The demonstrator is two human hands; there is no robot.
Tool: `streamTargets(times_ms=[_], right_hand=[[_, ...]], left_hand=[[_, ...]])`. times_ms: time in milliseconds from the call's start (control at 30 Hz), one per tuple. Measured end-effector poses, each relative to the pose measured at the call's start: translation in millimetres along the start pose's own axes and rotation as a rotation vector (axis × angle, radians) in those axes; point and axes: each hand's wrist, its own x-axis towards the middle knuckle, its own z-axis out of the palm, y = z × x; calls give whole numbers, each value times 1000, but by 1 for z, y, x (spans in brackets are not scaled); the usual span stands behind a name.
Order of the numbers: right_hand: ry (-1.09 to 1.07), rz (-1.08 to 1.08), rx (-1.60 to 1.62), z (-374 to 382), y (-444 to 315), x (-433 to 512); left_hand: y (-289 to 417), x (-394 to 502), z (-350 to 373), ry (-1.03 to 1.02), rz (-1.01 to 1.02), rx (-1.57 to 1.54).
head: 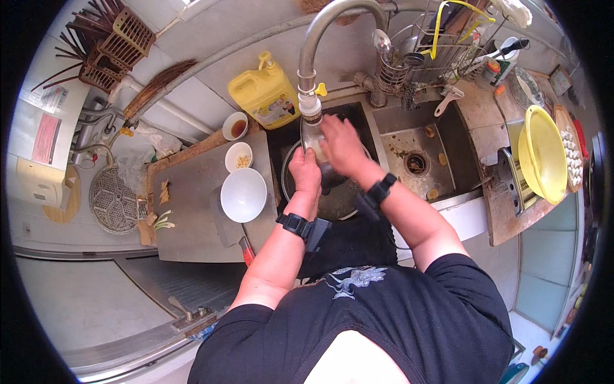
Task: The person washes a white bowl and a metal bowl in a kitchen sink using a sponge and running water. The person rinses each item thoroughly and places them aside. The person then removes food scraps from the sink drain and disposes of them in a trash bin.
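My left hand (pixel 305 170) grips the near rim of a shiny metal vessel (pixel 312 140), thumb on top, right under the outlet of the curved faucet (pixel 307 62). The vessel's exact kind is hard to tell, as my hands cover much of it. Blurred by motion, my right hand (pixel 341 146) is over the vessel's right side with its fingers apart and nothing seen in it. Whether it touches the vessel I cannot tell. Beneath both hands, a large round metal basin (pixel 286 180) sits in the left sink compartment.
A white bowl (pixel 243 195), a cleaver (pixel 230 225) and small bowls of chopped bits (pixel 238 157) and brown liquid (pixel 235 126) are on the left board (pixel 192 192). Behind stands a yellow jug (pixel 266 93). Food scraps lie in the right sink (pixel 460 173); a yellow colander (pixel 542 153) is farther right.
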Motion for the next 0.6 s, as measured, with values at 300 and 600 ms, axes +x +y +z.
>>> streamTargets(times_ms=[300, 600], right_hand=[[164, 67, 200, 8, 1, 25], [-218, 307, 54, 16, -5, 15]], left_hand=[[-10, -11, -24, -107, 95, 75], [-8, -6, -49, -269, 188, 397]])
